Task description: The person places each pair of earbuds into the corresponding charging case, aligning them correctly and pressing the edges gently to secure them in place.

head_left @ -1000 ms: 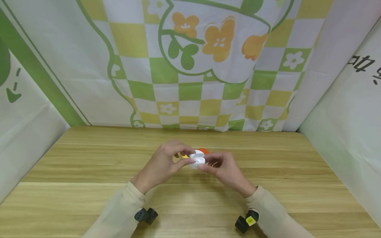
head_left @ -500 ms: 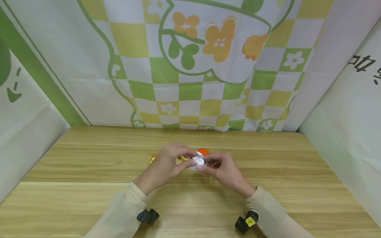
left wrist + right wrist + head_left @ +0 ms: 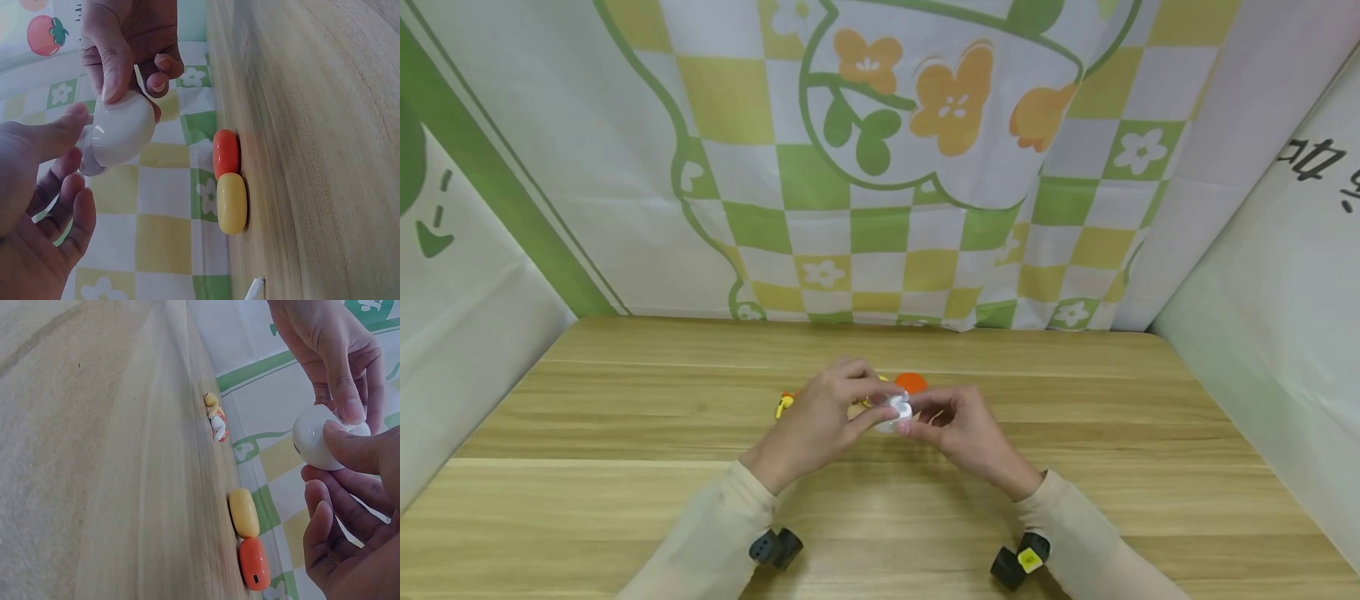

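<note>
Both hands hold a white earbud case [image 3: 902, 412] above the table, its lid raised. The left hand [image 3: 823, 417] pinches the lid side between thumb and fingers. From the other side, the right hand [image 3: 966, 429] grips the rounded base with thumb and fingers. In the left wrist view the smooth white shell [image 3: 128, 128] of the case faces the camera, with the left thumb against its lid edge. The right wrist view shows a small dark port on the case [image 3: 309, 440]. Fingers hide the inside of the case.
Behind the hands, a red-orange rounded case [image 3: 911, 382] lies beside a yellow rounded case [image 3: 232, 203] on the wooden table [image 3: 625, 417]. Small yellow, white and red earbud-like pieces [image 3: 215, 417] lie to the left. A patterned cloth [image 3: 880, 233] hangs at the back edge.
The left hand has shifted slightly right, and the white case has turned and tilted between the hands. Small pieces at left and more of the red-orange case have come into view.
</note>
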A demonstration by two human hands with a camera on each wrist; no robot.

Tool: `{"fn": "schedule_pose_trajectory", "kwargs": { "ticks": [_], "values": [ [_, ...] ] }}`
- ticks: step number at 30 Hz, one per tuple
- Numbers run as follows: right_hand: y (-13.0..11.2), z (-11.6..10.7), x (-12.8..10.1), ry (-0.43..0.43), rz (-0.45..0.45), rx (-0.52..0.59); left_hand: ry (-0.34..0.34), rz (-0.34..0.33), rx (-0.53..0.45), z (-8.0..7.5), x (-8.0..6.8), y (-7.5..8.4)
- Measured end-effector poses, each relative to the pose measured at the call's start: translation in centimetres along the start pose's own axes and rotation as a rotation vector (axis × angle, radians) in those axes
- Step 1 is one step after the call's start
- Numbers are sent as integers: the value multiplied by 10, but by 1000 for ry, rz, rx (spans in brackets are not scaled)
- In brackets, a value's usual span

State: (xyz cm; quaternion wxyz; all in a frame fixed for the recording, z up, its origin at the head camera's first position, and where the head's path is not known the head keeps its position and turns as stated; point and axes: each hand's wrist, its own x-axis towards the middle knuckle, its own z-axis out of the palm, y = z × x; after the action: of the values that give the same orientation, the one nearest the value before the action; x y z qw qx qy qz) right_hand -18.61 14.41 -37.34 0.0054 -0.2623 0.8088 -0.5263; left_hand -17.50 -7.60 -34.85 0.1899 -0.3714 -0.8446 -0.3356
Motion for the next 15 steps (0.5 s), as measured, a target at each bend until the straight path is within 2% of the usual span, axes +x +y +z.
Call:
{"fn": "schedule_pose_trajectory", "kwargs": {
  "ticks": [10, 15],
  "values": [
    [0, 1, -1, -5, -5, 11, -6, -6, 31, 2, -2, 1],
    [0, 0, -1, 0, 16, 15, -10, -23, -9, 0, -1, -1]
  ]
}}
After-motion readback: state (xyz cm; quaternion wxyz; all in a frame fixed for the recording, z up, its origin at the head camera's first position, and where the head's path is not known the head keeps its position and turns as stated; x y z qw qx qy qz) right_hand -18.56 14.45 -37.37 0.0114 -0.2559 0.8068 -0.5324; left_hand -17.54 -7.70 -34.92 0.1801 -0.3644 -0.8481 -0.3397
